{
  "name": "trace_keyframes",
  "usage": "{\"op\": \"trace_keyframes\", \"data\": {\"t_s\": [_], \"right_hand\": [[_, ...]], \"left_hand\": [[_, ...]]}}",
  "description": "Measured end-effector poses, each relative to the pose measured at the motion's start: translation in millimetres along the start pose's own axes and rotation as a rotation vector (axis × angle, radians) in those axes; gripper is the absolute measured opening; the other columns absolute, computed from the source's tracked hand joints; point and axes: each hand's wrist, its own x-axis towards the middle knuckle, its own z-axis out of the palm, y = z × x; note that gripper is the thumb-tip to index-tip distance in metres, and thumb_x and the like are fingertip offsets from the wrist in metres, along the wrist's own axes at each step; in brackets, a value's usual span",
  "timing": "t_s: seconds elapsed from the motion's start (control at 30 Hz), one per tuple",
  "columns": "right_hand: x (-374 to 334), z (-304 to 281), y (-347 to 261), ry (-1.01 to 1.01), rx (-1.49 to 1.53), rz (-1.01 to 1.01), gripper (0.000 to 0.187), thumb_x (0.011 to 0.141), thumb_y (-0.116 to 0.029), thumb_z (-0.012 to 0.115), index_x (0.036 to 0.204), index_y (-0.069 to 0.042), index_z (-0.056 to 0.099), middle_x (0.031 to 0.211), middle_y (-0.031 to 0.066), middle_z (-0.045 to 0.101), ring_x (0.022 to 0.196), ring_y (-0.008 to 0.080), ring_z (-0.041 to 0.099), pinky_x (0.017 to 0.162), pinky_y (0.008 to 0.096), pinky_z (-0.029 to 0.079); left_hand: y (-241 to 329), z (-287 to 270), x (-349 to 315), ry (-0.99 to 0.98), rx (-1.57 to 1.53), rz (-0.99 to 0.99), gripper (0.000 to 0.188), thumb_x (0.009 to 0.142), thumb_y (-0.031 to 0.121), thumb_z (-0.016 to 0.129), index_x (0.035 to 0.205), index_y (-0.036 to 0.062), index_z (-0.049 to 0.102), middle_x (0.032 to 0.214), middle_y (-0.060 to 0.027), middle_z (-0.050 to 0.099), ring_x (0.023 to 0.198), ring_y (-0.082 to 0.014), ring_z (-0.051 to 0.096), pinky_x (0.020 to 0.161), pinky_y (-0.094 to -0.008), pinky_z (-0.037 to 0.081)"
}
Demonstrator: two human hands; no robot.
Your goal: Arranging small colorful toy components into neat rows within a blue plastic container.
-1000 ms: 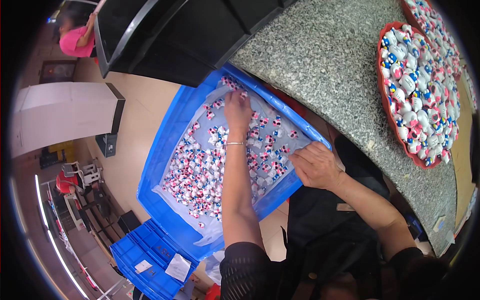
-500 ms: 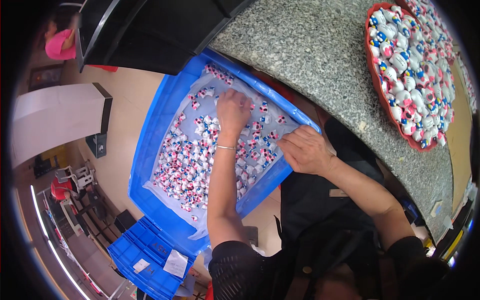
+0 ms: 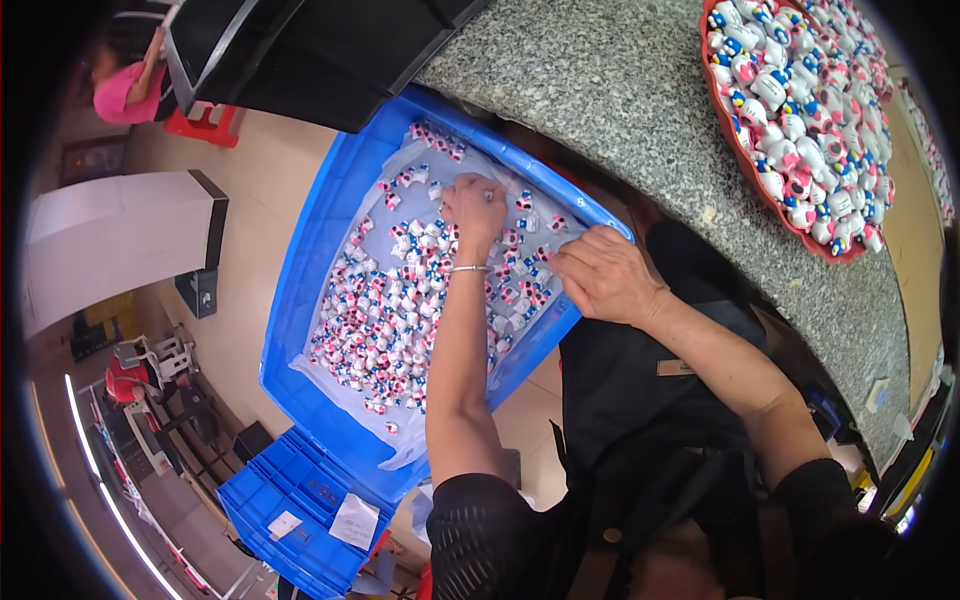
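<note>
Many small white figurines (image 3: 385, 320) with pink and blue parts lie loose on a thin whitish plastic sheet (image 3: 345, 385) inside a blue plastic bin (image 3: 290, 290). My left hand (image 3: 477, 212) is over the far part of the sheet with its fingers curled down among the figurines. Whatever those fingers hold is hidden beneath the hand. At the bin's right rim is my right hand (image 3: 608, 275), closed, its fingertips pointing inward beside a few figurines and the sheet. What it grips, if anything, does not show clearly.
A speckled granite counter (image 3: 570, 90) runs along the right, carrying a red scalloped tray (image 3: 722, 95) heaped with similar figurines. Black bins (image 3: 330, 60) stand at the far left. More blue crates (image 3: 290, 500) are at lower left. A person in pink (image 3: 125, 95) is in the background.
My left hand has shifted slightly right, and its fingers are more curled. My right hand stays at the rim. The view has shifted a little, and the background person's arm is raised.
</note>
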Motion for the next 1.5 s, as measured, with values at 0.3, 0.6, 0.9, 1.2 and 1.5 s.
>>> {"op": "trace_keyframes", "data": {"t_s": [0.3, 0.6, 0.9, 1.2, 1.5], "right_hand": [[-2.0, -1.8, 0.3, -0.061, -0.005, 0.017, 0.018, 0.074, -0.007, 0.066, 0.092, -0.007, 0.067, 0.087, 0.0047, 0.064, 0.081, 0.0224, 0.060, 0.081, 0.0354, 0.047], [-2.7, -2.3, 0.1, -0.073, -0.013, 0.020, 0.018, 0.074, -0.007, 0.066, 0.092, -0.007, 0.068, 0.085, 0.0046, 0.063, 0.081, 0.0223, 0.061, 0.080, 0.0352, 0.047], [-2.5, -2.2, 0.3, -0.065, -0.003, 0.028, 0.018, 0.074, -0.007, 0.066, 0.092, -0.008, 0.068, 0.085, 0.0043, 0.063, 0.081, 0.0223, 0.060, 0.080, 0.0350, 0.047], [-3.3, -2.1, 0.5, -0.077, -0.009, 0.031, 0.019, 0.074, -0.007, 0.066, 0.092, -0.008, 0.068, 0.084, 0.0043, 0.062, 0.080, 0.0225, 0.060, 0.080, 0.0352, 0.047], [-10.4, -10.2, -7.1, -0.154, -0.010, 0.051, 0.025, 0.076, -0.012, 0.061, 0.098, -0.003, 0.067, 0.097, 0.0097, 0.064, 0.095, 0.0267, 0.059, 0.083, 0.0386, 0.047]], "left_hand": [[-2.0, -0.8, 3.0, -0.010, -0.036, 0.006, 0.013, 0.078, 0.024, 0.068, 0.083, 0.0130, 0.074, 0.113, -0.0035, 0.064, 0.108, -0.0289, 0.050, 0.096, -0.0447, 0.037], [8.3, -13.5, 5.5, 0.080, 0.166, -0.001, 0.022, 0.082, 0.033, 0.067, 0.084, 0.0134, 0.076, 0.109, -0.0093, 0.066, 0.116, -0.0336, 0.048, 0.094, -0.0546, 0.035], [9.7, 7.1, 21.5, -0.079, 0.036, -0.200, 0.023, 0.075, 0.036, 0.070, 0.083, 0.0153, 0.077, 0.107, -0.0109, 0.067, 0.113, -0.0438, 0.048, 0.095, -0.0588, 0.034], [-12.2, 4.8, 23.3, -0.138, -0.422, -0.037, 0.019, 0.078, 0.026, 0.065, 0.091, 0.0161, 0.075, 0.110, -0.0075, 0.068, 0.112, -0.0354, 0.052, 0.096, -0.0551, 0.035], [-10.8, 9.6, 27.4, -0.170, 0.216, 0.234, 0.039, 0.071, 0.040, 0.072, 0.095, 0.0096, 0.070, 0.105, -0.0151, 0.067, 0.104, -0.0397, 0.057, 0.086, -0.0567, 0.044]]}}
